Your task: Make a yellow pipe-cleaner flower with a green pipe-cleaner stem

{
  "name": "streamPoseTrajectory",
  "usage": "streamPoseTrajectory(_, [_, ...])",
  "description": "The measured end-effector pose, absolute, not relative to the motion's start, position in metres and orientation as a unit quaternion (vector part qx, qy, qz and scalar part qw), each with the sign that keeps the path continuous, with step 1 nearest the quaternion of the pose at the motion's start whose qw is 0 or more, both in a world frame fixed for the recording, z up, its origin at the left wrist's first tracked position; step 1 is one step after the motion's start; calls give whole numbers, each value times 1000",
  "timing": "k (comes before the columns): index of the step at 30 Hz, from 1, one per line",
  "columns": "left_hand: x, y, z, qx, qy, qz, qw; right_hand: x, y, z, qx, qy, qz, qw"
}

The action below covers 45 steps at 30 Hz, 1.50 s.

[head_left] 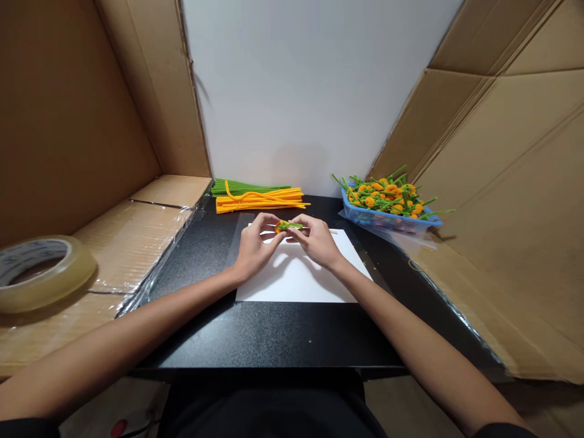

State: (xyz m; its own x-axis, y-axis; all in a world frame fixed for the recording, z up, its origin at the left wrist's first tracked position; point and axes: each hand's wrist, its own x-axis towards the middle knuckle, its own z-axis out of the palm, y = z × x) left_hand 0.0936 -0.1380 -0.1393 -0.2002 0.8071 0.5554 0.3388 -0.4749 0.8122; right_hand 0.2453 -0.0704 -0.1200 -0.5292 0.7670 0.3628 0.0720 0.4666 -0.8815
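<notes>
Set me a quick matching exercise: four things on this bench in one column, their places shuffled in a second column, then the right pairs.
Things:
1. Tape roll
2. Blue basket
3. Yellow pipe cleaners
4. Orange flower

Places:
A. Pinched between left hand and right hand
B. In front of green pipe cleaners
C. On cardboard left of the table
D. Back right of the table

Pairs: 1-C, 2-D, 3-B, 4-A

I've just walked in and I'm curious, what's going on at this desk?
A person is pinching a small orange-and-green pipe-cleaner flower between the fingers of the left hand and right hand, above a white paper sheet on a black table. Beyond lie bundles of green pipe cleaners and orange-yellow pipe cleaners. To the right, a blue plastic basket holds a heap of similar orange flowers on green stems.
</notes>
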Motion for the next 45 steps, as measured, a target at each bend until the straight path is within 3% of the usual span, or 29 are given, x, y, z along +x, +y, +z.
streamPoseTrajectory(14, [84,-137,-139,691,426,568,136,253,-63,-111,-265,-725,533,347])
streamPoseTrajectory(33, [86,-139,-140,675,427,581,158,247,-66,-117,-245,-696,540,405])
streamPoseTrajectory(45, [88,-129,-139,525,411,666,335,248,-64,-116,-228,-705,518,428])
